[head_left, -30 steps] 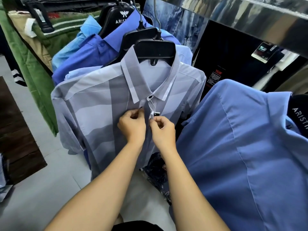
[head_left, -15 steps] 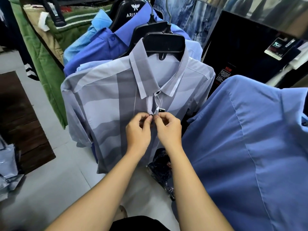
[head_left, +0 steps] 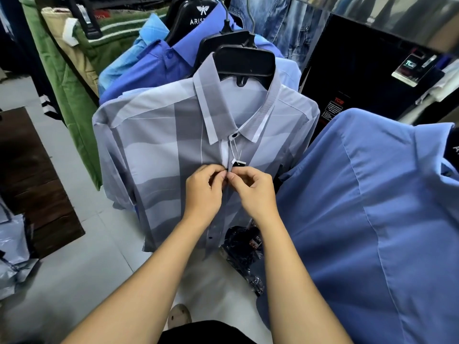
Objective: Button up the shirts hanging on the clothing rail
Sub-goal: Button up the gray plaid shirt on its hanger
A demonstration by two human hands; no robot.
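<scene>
Both my left hand (head_left: pixel 203 192) and right hand (head_left: pixel 253 192) pinch the grey striped shirt (head_left: pixel 159 145) placket; the swing tag (head_left: pixel 238 163) just above may snag the button.

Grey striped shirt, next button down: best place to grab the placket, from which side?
Pinch the placket edges just below the hands, one from each side, as the left hand and right hand do now. The grey striped shirt hangs front-on and open below.

At the top of the frame a black hanger (head_left: pixel 196 18) reads "ARIS" — the rest is hidden — under a white winged emblem. Upper right, a hang tag (head_left: pixel 409 68) shows "TC" — its smaller print is illegible.
</scene>
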